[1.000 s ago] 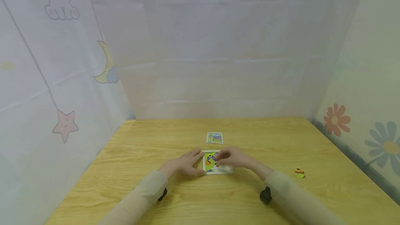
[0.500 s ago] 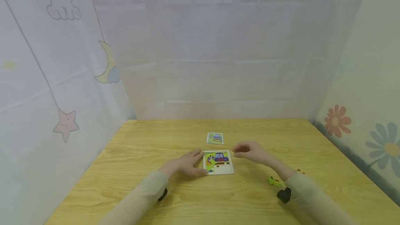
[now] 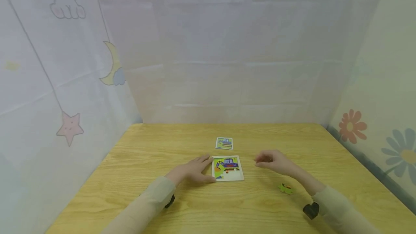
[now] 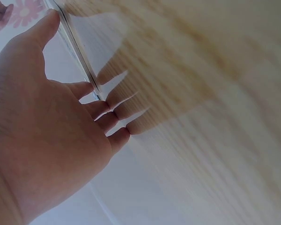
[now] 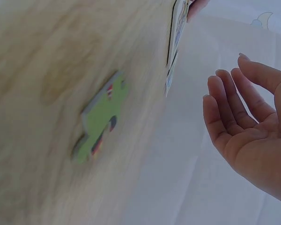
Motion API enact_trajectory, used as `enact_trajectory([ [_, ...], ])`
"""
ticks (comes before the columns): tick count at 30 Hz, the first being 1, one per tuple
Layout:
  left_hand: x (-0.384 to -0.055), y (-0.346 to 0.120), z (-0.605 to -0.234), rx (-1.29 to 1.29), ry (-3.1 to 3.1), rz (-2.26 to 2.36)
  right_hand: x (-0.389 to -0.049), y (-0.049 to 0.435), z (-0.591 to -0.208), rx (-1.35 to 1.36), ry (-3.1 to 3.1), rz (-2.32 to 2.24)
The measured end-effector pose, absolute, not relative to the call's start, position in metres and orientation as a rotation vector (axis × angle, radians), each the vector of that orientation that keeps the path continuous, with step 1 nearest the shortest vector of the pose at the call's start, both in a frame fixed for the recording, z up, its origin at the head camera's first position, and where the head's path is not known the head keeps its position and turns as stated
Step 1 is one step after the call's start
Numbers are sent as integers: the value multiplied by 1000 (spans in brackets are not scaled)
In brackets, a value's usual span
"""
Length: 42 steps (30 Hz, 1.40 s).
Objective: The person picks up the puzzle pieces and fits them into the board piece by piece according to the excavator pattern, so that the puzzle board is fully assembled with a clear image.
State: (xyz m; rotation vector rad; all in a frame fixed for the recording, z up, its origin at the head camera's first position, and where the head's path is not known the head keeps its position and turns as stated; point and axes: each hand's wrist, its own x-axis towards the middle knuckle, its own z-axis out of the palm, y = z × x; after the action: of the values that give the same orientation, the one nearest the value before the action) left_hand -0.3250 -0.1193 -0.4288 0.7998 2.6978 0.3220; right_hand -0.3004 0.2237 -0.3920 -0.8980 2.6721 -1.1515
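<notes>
A framed jigsaw puzzle (image 3: 227,169) with an excavator picture lies on the table; white bare areas show along its lower right. My left hand (image 3: 195,170) rests at its left side, thumb and index finger touching the frame. In the left wrist view, the fingers (image 4: 96,110) extend down to the tabletop by the frame's edge. To the right of the puzzle, my right hand (image 3: 274,161) hovers with loosely bent fingers and nothing in them. A green puzzle piece (image 3: 285,189) with red and dark marks lies below that hand, apart from it; the right wrist view shows the same piece (image 5: 103,117).
Behind the puzzle lies a small picture card (image 3: 224,143) with a similar excavator. Wood-grain tabletop (image 3: 169,140) surrounds these things. Pale printed cloth walls (image 3: 227,64) stand at the back and both sides.
My right hand has left the puzzle and moved right, uncovering the picture's right part and the green piece. Another small piece at far right is now hidden by my forearm. The left hand stays put.
</notes>
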Motion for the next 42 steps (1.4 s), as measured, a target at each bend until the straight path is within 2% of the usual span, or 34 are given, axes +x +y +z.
enact_trajectory([
  [8,-325,-119,-429,789,2691,333,-290,244,-398,-821,2691,-1100],
  [24,-322,-121,-424,796,2678,329,-274,279,-403,-834,2635,-1086],
  [42,-324,-120,-425,801,2680,326,-266,295,-411,-736,2569,-1019],
])
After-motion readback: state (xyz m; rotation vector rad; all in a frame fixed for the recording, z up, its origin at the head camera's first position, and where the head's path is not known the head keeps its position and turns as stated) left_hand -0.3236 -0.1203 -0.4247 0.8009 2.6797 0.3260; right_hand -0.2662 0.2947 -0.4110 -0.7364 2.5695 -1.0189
